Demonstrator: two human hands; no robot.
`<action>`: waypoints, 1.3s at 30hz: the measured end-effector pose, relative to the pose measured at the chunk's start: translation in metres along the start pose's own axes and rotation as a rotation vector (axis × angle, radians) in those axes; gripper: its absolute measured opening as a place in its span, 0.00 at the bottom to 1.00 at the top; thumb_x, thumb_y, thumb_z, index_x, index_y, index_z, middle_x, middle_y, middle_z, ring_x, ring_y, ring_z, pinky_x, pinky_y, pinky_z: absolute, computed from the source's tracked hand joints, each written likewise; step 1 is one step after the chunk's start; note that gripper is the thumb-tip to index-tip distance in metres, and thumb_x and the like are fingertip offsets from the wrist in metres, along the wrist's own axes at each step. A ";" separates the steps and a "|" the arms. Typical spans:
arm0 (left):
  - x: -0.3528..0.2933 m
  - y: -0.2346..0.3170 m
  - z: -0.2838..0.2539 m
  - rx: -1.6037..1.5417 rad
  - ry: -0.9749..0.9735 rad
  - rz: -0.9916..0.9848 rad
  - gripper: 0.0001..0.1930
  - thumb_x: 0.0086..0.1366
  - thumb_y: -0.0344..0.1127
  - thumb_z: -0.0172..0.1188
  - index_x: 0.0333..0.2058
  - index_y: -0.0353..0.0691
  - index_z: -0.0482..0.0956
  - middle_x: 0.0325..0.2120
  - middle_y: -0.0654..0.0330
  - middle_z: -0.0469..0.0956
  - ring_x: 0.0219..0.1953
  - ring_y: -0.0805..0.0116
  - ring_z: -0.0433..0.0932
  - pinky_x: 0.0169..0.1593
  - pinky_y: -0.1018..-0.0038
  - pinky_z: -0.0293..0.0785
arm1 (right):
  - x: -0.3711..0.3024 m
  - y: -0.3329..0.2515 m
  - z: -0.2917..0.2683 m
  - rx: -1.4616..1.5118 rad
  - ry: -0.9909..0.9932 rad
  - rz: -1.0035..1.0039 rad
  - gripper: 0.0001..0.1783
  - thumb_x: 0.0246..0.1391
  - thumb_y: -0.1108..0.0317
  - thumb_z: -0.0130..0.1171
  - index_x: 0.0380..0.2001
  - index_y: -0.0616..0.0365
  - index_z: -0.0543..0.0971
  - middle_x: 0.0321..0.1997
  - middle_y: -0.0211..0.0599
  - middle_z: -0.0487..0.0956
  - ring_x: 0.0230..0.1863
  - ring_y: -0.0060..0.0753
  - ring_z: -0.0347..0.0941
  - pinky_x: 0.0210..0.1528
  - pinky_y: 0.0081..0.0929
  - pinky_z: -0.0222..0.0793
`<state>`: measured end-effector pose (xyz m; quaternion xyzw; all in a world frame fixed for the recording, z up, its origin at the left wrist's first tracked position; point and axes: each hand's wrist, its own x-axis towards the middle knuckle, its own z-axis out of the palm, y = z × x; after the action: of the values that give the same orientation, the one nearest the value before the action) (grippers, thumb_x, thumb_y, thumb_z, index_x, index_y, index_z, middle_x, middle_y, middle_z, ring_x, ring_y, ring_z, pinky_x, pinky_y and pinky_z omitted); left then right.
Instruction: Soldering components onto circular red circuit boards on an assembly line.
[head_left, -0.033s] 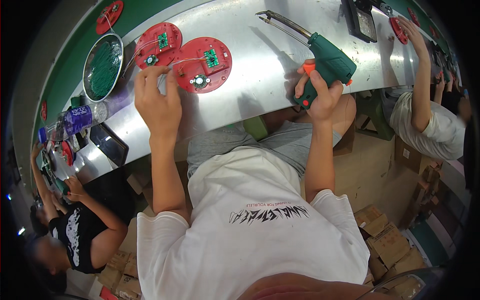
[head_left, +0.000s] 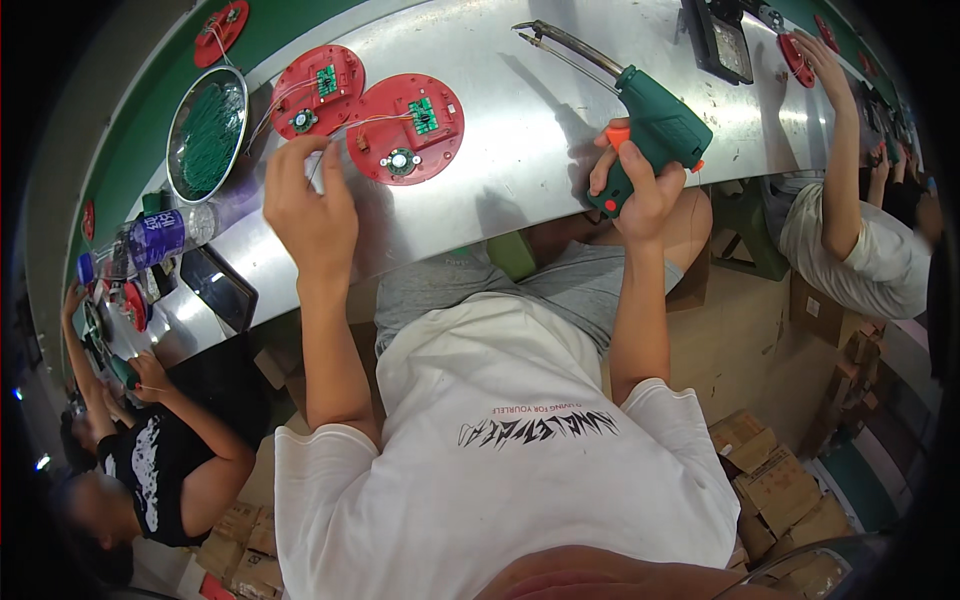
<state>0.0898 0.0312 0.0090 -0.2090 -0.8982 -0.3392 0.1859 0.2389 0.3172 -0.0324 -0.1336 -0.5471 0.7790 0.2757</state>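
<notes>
Two red round discs with small green circuit boards lie side by side on the shiny metal bench, the right disc and the left disc. My left hand is at their near edge, fingertips pinching a thin wire that runs from the right disc. My right hand grips the handle of a green soldering gun with an orange trigger. Its long metal tip points away to the left, apart from the discs.
A round metal bowl of green parts, a plastic bottle and a dark tablet sit at left. A black lamp housing lies far right. Co-workers sit at left and right. Cardboard boxes lie on the floor.
</notes>
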 end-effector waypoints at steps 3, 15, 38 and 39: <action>-0.010 0.008 -0.010 -0.019 0.119 -0.055 0.04 0.64 0.28 0.63 0.38 0.37 0.82 0.28 0.58 0.80 0.22 0.66 0.72 0.25 0.71 0.64 | -0.007 -0.002 0.008 -0.055 -0.071 -0.094 0.17 0.59 0.74 0.56 0.50 0.72 0.75 0.41 0.51 0.81 0.20 0.28 0.73 0.23 0.25 0.71; -0.024 0.019 0.052 -0.176 0.098 0.141 0.03 0.56 0.25 0.66 0.31 0.36 0.83 0.22 0.60 0.76 0.19 0.67 0.75 0.23 0.72 0.71 | -0.035 -0.012 0.022 -0.504 -0.365 -0.070 0.15 0.49 0.77 0.67 0.43 0.67 0.82 0.35 0.41 0.84 0.30 0.32 0.78 0.37 0.25 0.74; -0.024 0.018 0.053 -0.176 0.086 0.126 0.04 0.56 0.24 0.66 0.31 0.36 0.83 0.22 0.59 0.77 0.20 0.66 0.77 0.25 0.72 0.73 | -0.028 -0.018 0.022 -0.250 -0.190 0.053 0.13 0.51 0.80 0.62 0.42 0.68 0.81 0.34 0.38 0.83 0.24 0.21 0.75 0.24 0.20 0.71; -0.025 0.018 0.053 -0.171 0.080 0.124 0.04 0.56 0.24 0.66 0.31 0.36 0.83 0.22 0.59 0.77 0.20 0.66 0.77 0.25 0.72 0.73 | -0.028 -0.018 0.022 -0.217 -0.166 0.051 0.14 0.51 0.81 0.62 0.44 0.68 0.80 0.34 0.40 0.83 0.24 0.21 0.75 0.25 0.20 0.72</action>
<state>0.1094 0.0735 -0.0302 -0.2656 -0.8432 -0.4104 0.2238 0.2558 0.2886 -0.0101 -0.1117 -0.6454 0.7304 0.1935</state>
